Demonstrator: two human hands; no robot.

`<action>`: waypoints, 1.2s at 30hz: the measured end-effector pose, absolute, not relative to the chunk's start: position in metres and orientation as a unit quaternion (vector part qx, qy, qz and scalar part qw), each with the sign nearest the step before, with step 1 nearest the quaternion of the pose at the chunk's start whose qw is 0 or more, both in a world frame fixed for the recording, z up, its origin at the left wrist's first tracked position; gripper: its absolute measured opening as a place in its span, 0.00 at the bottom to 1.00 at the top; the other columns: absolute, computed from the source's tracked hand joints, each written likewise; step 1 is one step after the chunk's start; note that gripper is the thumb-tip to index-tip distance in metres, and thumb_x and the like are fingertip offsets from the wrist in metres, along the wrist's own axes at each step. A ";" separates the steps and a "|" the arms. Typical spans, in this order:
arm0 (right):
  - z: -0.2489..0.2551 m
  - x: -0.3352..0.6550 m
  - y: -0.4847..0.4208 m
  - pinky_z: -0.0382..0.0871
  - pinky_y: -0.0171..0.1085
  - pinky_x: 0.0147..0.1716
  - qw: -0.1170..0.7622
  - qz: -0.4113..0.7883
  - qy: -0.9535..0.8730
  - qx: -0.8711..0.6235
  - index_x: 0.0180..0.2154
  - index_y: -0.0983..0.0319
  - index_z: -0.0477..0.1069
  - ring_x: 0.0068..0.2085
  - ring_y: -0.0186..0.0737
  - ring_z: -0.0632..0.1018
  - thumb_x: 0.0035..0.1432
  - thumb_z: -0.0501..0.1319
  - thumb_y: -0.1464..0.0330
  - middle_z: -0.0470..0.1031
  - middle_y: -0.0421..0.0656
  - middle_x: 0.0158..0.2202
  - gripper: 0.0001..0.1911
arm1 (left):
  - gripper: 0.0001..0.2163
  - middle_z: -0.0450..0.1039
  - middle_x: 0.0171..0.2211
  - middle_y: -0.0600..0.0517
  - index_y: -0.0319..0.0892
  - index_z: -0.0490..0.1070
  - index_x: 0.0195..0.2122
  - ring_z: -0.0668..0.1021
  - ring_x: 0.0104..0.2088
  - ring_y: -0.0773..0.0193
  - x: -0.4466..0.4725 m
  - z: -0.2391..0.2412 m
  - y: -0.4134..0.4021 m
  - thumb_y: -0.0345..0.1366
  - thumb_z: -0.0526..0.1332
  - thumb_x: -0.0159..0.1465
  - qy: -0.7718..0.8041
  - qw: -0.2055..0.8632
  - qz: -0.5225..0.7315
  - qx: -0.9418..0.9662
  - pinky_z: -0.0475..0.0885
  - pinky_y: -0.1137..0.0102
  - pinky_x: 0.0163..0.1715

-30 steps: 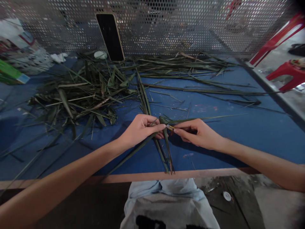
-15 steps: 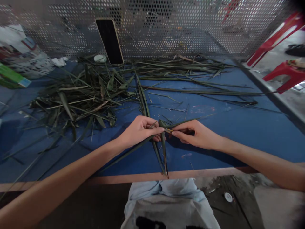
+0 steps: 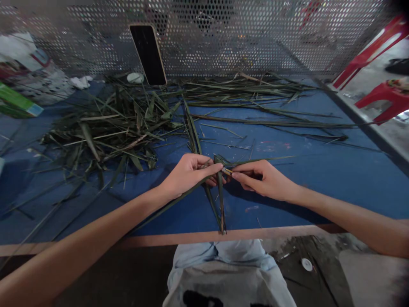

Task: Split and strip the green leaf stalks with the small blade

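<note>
Close to the near edge of the blue table, my left hand [image 3: 194, 172] pinches long green leaf strips [image 3: 220, 194] where they cross. The strips spread out from that crossing toward me, to the left and to the right. My right hand [image 3: 263, 177] is closed on a small thin tool [image 3: 227, 171] with a yellowish body and a pale tip, perhaps a small blade; its exact kind is unclear. The tip touches or nearly touches the strips beside my left thumb. My left fingers partly hide the crossing.
A heap of cut leaf pieces [image 3: 105, 128] lies at the left, and long leaf strips [image 3: 243, 91] stretch along the back. A phone [image 3: 148, 55] leans before a perforated metal panel [image 3: 204, 38]. Red plastic stools [image 3: 380, 96] stand beyond the table's right side.
My left thumb has shifted slightly up and right over the crossing. The small tool's angle has changed a little; both hands keep their holds.
</note>
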State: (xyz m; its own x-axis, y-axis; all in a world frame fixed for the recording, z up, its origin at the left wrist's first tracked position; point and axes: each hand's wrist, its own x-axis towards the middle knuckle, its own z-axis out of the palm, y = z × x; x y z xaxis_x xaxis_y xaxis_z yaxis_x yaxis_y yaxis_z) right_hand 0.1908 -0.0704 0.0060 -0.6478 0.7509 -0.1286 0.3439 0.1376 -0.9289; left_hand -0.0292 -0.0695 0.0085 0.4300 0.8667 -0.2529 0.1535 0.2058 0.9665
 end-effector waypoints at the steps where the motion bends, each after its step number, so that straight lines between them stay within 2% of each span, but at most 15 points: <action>1: 0.007 0.191 -0.070 0.54 0.29 0.18 0.186 0.541 -0.731 -0.372 0.36 0.67 0.74 0.20 0.26 0.60 0.63 0.54 0.58 0.62 0.37 0.19 0.19 | 0.16 0.79 0.29 0.45 0.36 0.76 0.28 0.80 0.29 0.64 -0.029 0.008 -0.070 0.47 0.66 0.57 0.452 0.630 0.284 0.564 0.77 0.72 0.31; 13: 0.009 0.192 -0.069 0.56 0.30 0.20 0.163 0.534 -0.738 -0.379 0.39 0.67 0.76 0.22 0.28 0.62 0.62 0.56 0.57 0.64 0.38 0.20 0.20 | 0.16 0.80 0.29 0.45 0.37 0.77 0.27 0.80 0.29 0.63 -0.030 0.009 -0.069 0.48 0.66 0.56 0.456 0.634 0.253 0.572 0.76 0.72 0.30; 36: 0.013 0.194 -0.065 0.54 0.29 0.18 0.133 0.560 -0.741 -0.344 0.36 0.68 0.76 0.20 0.26 0.59 0.62 0.56 0.57 0.62 0.36 0.19 0.20 | 0.14 0.80 0.28 0.43 0.36 0.78 0.28 0.81 0.28 0.63 -0.034 0.015 -0.063 0.44 0.64 0.60 0.430 0.695 0.205 0.539 0.76 0.71 0.30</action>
